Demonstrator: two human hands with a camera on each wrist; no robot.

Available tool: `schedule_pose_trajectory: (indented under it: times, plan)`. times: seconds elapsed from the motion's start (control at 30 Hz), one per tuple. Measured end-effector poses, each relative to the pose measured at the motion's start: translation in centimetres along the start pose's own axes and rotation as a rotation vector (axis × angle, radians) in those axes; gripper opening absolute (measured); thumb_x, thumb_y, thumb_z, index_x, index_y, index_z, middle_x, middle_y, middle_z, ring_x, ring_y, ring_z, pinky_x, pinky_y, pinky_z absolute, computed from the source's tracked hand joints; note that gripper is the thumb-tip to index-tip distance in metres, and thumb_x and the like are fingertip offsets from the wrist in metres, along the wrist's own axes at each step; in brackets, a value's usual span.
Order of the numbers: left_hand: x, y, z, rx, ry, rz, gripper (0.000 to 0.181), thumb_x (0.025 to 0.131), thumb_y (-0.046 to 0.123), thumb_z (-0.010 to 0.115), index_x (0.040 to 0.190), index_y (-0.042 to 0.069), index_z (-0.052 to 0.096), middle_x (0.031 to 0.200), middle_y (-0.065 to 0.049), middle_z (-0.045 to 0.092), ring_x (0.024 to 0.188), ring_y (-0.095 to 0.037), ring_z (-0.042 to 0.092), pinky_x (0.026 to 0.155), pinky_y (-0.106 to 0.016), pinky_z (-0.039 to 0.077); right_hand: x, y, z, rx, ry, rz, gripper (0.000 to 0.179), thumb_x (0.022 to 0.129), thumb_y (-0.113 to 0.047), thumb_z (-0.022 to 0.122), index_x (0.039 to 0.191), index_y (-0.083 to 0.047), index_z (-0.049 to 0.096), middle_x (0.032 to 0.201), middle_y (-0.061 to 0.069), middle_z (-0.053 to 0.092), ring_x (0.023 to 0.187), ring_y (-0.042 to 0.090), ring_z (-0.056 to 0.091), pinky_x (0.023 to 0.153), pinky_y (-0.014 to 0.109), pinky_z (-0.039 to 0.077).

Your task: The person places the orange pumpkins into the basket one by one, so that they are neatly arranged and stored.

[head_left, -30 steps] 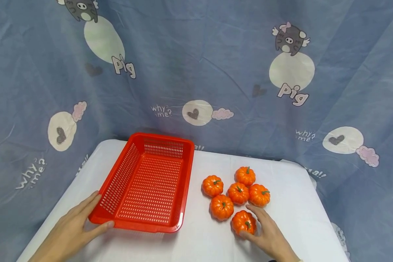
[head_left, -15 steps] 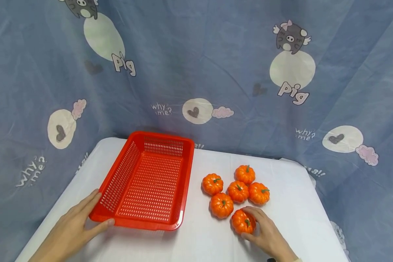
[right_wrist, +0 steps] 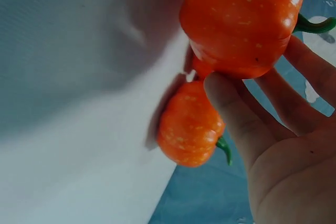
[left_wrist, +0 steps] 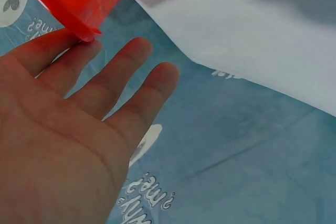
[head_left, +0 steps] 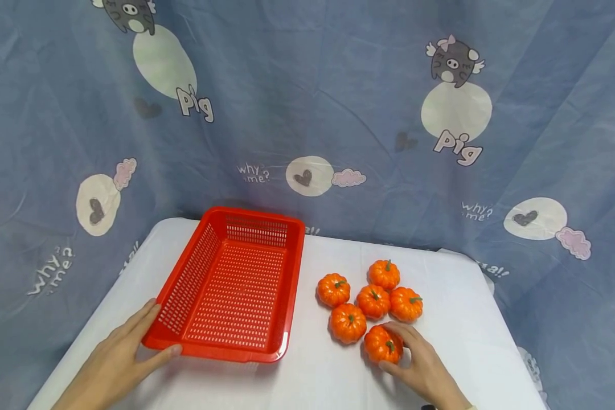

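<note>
A red plastic basket [head_left: 236,354] with slotted walls stands on the left half of the table, its inside bare. My left hand [head_left: 115,359] rests at its near left corner, thumb by the front rim; the left wrist view shows straight, spread fingers touching the basket's edge [left_wrist: 79,6]. On the right, my right hand [head_left: 420,359] holds a small orange toy pumpkin [head_left: 381,343] with a green stem, thumb on the near side and fingers on the far side. The right wrist view shows this pumpkin [right_wrist: 241,24] close up between thumb and fingers.
Several more orange pumpkins sit in a group just beyond the held one, among them a left one [head_left: 333,290], a near one [head_left: 347,323] and a right one [head_left: 406,304]. A white-covered table [head_left: 328,376] bears everything. Blue printed curtain [head_left: 307,102] hangs behind and beside it.
My right fingers have closed in on the nearest pumpkin, which has barely shifted. The left hand and basket stay in place.
</note>
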State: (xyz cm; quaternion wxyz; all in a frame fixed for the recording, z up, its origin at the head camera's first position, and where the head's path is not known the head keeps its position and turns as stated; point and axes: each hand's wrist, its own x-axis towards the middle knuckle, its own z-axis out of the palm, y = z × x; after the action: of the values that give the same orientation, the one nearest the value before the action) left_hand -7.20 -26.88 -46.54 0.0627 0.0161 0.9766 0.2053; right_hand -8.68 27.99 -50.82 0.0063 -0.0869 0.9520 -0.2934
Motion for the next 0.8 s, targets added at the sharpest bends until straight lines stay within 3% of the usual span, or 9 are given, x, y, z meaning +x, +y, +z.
schedule_pose_trajectory:
  times: [0.13, 0.27, 0.5, 0.8]
  plan:
    - [0.0, 0.0, 0.0, -0.008, 0.006, 0.005, 0.119, 0.082, 0.079, 0.059, 0.157, -0.006, 0.023, 0.158, -0.032, 0.027, 0.135, -0.055, 0.034, 0.100, -0.078, 0.029, 0.3, -0.2, -0.5, -0.025, 0.063, -0.107, 0.072, 0.073, -0.030, 0.094, 0.136, -0.018, 0.062, 0.138, -0.002, 0.059, 0.121, 0.020, 0.060, 0.093, 0.043, 0.057]
    - [0.1, 0.0, 0.0, -0.018, 0.008, 0.014, 0.119, 0.082, 0.080, 0.060, 0.157, -0.005, 0.024, 0.160, -0.031, 0.026, 0.135, -0.054, 0.035, 0.100, -0.078, 0.030, 0.7, -0.6, -1.0, -0.058, 0.112, -0.191, 0.073, 0.071, -0.026, 0.095, 0.136, -0.015, 0.062, 0.137, -0.002, 0.060, 0.121, 0.021, 0.060, 0.097, 0.047, 0.054]
    - [0.0, 0.1, 0.1, -0.032, 0.002, 0.024, 0.121, 0.079, 0.080, 0.062, 0.157, -0.005, 0.026, 0.160, -0.030, 0.027, 0.135, -0.053, 0.036, 0.100, -0.077, 0.032, 1.4, -2.0, -1.0, -0.055, 0.105, -0.194, 0.071, 0.074, -0.029, 0.093, 0.137, -0.016, 0.061, 0.139, -0.002, 0.058, 0.125, 0.024, 0.058, 0.101, 0.050, 0.052]
    - [-0.3, 0.1, 0.1, -0.034, 0.050, 0.054, 0.115, 0.081, 0.076, 0.065, 0.155, -0.006, 0.030, 0.159, -0.029, 0.030, 0.135, -0.053, 0.038, 0.101, -0.077, 0.033, 3.5, -4.3, -0.7, -0.019, 0.125, -0.328, 0.072, 0.077, -0.032, 0.091, 0.140, -0.019, 0.059, 0.142, -0.007, 0.056, 0.129, 0.016, 0.055, 0.103, 0.045, 0.052]
